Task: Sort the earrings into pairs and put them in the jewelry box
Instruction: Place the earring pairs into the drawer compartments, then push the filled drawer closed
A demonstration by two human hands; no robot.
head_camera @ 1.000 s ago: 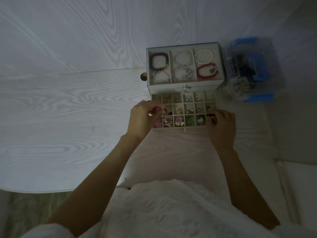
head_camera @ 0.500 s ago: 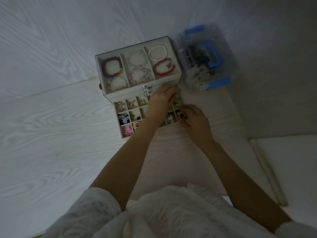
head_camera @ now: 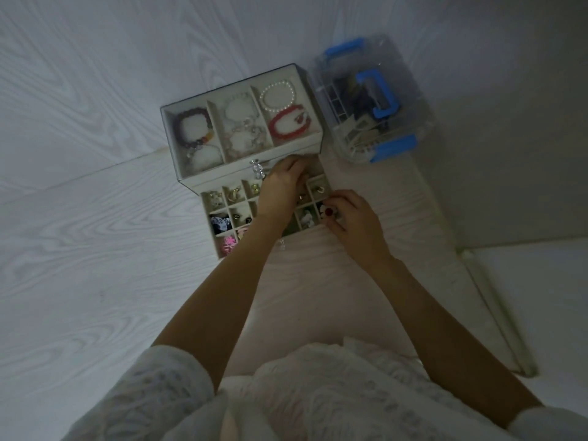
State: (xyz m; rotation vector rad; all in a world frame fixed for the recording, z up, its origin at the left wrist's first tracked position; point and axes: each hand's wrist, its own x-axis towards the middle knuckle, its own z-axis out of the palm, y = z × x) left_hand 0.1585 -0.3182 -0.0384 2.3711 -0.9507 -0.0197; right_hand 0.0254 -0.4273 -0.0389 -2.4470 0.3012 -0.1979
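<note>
Left hand reached deeper into jewelry box — no readable labels.

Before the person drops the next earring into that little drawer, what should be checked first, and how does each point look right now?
1. Drawer of the jewelry box pulled out, compartments exposed: ok.
2. Right hand pinches the white earring with a red centre: ok.
3. Left hand clear of the compartments: not ok, it reaches across the middle of the drawer.
4. Left hand holding something: cannot tell, fingertips hidden.
5. Matching partner located: cannot tell, too dim.
6. Bracelet tray on top undisturbed: ok.
</note>
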